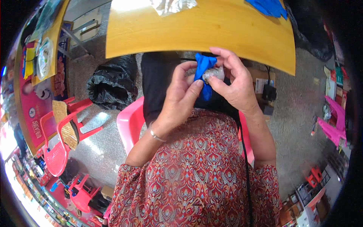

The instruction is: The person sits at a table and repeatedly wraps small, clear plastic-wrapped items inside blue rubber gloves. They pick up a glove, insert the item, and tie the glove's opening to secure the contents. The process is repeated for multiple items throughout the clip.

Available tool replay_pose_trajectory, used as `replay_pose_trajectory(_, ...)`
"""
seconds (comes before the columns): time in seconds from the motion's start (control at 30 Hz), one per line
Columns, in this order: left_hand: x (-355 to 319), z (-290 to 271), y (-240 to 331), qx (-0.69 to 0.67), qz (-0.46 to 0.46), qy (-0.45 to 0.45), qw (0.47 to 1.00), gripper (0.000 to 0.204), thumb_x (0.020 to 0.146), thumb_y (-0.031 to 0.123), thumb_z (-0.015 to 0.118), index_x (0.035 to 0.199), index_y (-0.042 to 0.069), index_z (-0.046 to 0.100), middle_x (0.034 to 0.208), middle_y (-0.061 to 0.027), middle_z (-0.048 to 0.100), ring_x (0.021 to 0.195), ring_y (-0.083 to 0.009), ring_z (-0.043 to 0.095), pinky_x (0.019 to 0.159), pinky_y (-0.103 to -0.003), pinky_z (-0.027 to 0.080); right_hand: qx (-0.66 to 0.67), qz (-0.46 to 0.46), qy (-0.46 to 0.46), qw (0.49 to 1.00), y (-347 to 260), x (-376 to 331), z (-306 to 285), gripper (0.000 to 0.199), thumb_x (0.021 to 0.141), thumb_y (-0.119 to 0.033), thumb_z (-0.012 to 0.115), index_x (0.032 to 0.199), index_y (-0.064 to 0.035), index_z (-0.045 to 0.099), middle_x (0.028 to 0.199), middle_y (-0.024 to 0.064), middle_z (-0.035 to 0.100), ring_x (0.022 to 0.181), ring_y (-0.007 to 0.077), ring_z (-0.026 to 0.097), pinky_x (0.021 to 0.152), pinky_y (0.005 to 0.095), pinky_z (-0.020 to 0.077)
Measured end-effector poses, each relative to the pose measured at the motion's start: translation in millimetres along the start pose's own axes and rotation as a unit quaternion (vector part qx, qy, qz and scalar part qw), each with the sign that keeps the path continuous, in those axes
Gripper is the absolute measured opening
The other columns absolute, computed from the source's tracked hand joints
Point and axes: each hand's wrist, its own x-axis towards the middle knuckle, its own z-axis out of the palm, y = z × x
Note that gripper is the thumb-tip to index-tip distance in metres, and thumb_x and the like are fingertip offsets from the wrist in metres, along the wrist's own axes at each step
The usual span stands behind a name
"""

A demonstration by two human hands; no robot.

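Note:
Above my lap, just short of the table edge, both my hands work on one small bundle. My left hand (179,90) is closed, thumb and fingers pinching a strip of thin blue material (205,65); I cannot tell whether it is fabric or film. Its lower end hangs below my left thumb. Crumpled clear plastic (216,74) sits against the blue strip on the right. My right hand (237,86) grips this plastic between thumb and fingers, the index finger raised toward the table edge. What the plastic wraps, if anything, is hidden.
Ahead stands a yellow wooden table (196,34) bearing clear plastic film (172,6) and blue material (267,7). A black plastic bag (112,85) gapes on the floor at left, near a red plastic chair (56,157). A cardboard box (258,77) is under the table's right side.

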Motion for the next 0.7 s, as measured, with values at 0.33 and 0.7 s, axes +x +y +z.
replay_pose_trajectory(0.33,43,5,5,0.265,0.246,0.178,0.915,0.042,0.076,0.003,0.072,0.111,0.002,0.048,0.119,-0.0211,0.046,0.096,-0.0301,0.058,0.078,-0.034,0.051,0.094,-0.026,0.053,0.994,5,57,2,0.043,0.081,-0.002,0.068,0.122,-0.0013,0.053,0.096,0.0045,0.061,0.086,0.0086,0.057,0.075,0.0233,0.0485)
replay_pose_trajectory(0.7,88,-27,11,0.501,0.329,0.211,0.772,0.017,0.075,0.004,0.069,0.09,0.004,0.063,0.097,-0.0133,0.062,0.091,-0.0324,0.057,0.079,-0.04,0.046,-0.295,-0.217,0.099,0.925,23,86,0,0.045,0.076,-0.012,0.073,0.118,-0.0077,0.057,0.106,0.0139,0.058,0.097,0.0316,0.056,0.084,0.0382,0.0468)
